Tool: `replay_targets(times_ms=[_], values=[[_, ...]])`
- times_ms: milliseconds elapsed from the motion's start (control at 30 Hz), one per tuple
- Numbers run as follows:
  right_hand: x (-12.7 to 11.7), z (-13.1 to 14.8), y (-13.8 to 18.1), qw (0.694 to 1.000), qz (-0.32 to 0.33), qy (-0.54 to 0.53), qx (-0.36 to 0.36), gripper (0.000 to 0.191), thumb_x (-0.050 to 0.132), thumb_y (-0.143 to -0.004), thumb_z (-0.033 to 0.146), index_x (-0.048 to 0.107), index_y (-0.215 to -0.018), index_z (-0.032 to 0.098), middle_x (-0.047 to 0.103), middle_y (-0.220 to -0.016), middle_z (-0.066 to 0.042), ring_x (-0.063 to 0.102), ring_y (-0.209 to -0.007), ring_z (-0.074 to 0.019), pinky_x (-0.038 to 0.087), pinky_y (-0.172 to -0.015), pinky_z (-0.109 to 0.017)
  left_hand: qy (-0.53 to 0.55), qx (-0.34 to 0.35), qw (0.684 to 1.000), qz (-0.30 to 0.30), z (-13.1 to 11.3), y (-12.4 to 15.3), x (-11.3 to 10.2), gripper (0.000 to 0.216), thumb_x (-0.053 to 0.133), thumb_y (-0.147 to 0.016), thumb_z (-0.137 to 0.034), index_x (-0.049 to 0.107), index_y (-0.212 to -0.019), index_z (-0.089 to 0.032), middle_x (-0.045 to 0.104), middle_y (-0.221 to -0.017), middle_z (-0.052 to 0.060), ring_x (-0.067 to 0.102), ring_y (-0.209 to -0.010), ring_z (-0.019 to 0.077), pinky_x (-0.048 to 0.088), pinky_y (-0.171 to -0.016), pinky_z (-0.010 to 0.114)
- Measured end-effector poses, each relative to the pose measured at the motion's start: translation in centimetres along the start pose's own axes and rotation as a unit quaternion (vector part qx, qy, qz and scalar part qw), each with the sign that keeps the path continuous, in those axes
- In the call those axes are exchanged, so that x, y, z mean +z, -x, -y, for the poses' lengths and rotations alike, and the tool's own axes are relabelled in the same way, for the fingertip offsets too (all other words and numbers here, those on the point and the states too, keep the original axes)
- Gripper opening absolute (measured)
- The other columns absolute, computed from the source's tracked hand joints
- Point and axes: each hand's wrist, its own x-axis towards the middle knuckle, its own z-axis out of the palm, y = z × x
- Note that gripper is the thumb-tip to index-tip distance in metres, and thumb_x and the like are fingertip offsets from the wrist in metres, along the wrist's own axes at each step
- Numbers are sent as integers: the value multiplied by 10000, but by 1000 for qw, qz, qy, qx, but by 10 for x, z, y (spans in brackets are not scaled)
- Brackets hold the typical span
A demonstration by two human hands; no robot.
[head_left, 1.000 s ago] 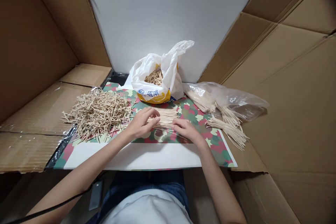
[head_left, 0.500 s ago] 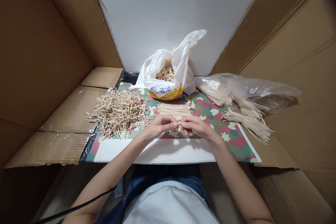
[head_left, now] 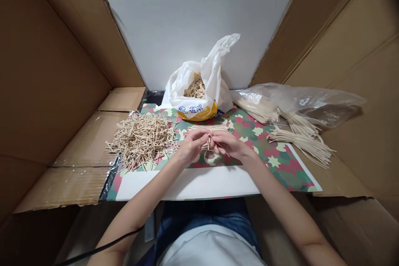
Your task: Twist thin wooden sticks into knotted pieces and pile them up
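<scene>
My left hand (head_left: pixel 192 146) and my right hand (head_left: pixel 229 144) meet over the middle of a camouflage-patterned mat (head_left: pixel 271 162). Both pinch thin pale sticks (head_left: pixel 209 142) between the fingertips, the fingers pressed together. Just behind the hands lies a flat row of long sticks (head_left: pixel 207 128). A loose heap of short stick pieces (head_left: pixel 141 138) lies left of my left hand.
A white plastic bag (head_left: pixel 199 91) holding short pieces stands at the back of the mat. A clear bag (head_left: pixel 299 102) with long sticks spilling out (head_left: pixel 304 143) lies at the right. Cardboard walls (head_left: pixel 50 70) enclose both sides; a white board (head_left: pixel 187 183) edges the front.
My hands left the flat row of sticks, came together nearer me and picked up a few sticks, now held pinched. The camera view shifted slightly.
</scene>
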Motion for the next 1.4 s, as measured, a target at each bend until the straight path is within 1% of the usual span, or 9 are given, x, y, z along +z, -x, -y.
replay_targets(times_ms=[200, 433, 533, 700, 933, 1033, 1100, 1233, 1400], values=[[-12, -16, -10, 999, -40, -10, -23, 192, 507, -796, 300, 560, -683, 155, 522, -517, 24, 424, -426, -63, 308, -403, -180, 53, 10, 998, -24, 9, -15, -13, 188, 637, -729, -262, 558, -870, -164, 572, -672, 3, 572, -628, 127, 451, -613, 257], [4, -22, -7, 996, -76, -9, -36, 180, 499, -816, 344, 545, -782, 173, 543, -631, 18, 453, -480, -68, 366, -458, -188, 59, -9, 998, -24, 14, -13, -11, 219, 644, -720, -308, 535, -815, -143, 544, -593, -7, 553, -494, 124, 464, -520, 268], [10, -22, -6, 995, -91, 20, -49, 195, 463, -837, 361, 520, -787, 181, 533, -615, 29, 442, -460, -66, 366, -449, -190, 56, -10, 998, -26, 13, -13, -10, 225, 651, -716, -317, 527, -801, -149, 519, -555, -28, 546, -451, 126, 472, -480, 274], [10, -25, -6, 989, -110, 73, -63, 155, 493, -819, 314, 514, -758, 173, 543, -563, 33, 468, -452, -67, 357, -442, -183, 51, -12, 998, -28, 14, -11, -14, 193, 638, -735, -303, 535, -785, -147, 555, -596, -15, 583, -478, 142, 480, -484, 276], [10, -30, -9, 984, -157, 19, -85, 132, 514, -778, 306, 512, -747, 178, 535, -531, 41, 458, -414, -72, 339, -402, -189, 54, 0, 998, -22, 16, -11, -10, 221, 678, -699, -240, 583, -862, -125, 613, -669, 12, 596, -533, 129, 471, -532, 249], [12, -28, -8, 987, -142, 1, -81, 128, 503, -790, 302, 528, -768, 178, 535, -520, 40, 448, -405, -73, 335, -404, -193, 54, -7, 998, -14, 15, -11, -9, 207, 681, -693, -258, 565, -815, -139, 600, -611, 2, 593, -487, 157, 465, -493, 275], [11, -27, -6, 992, -106, -28, -61, 148, 496, -800, 309, 544, -767, 173, 532, -521, 35, 441, -410, -70, 331, -410, -192, 60, -20, 998, -9, 12, -11, -10, 208, 673, -699, -280, 551, -796, -142, 580, -582, 0, 590, -480, 170, 464, -481, 291], [4, -26, -4, 994, -15, -108, 11, 155, 555, -762, 276, 565, -674, 149, 518, -527, 24, 460, -446, -64, 342, -441, -190, 99, -18, 994, -44, 6, -9, -15, 195, 688, -679, -238, 547, -766, -134, 528, -619, -17, 548, -536, 99, 454, -525, 227], [-9, -29, -4, 982, -19, -180, 53, 180, 593, -714, 296, 523, -621, 158, 495, -510, 28, 441, -447, -64, 344, -427, -181, 138, -9, 987, -80, 3, -8, -19, 169, 694, -660, -180, 557, -744, -126, 515, -678, -17, 486, -575, 51, 430, -595, 183]])
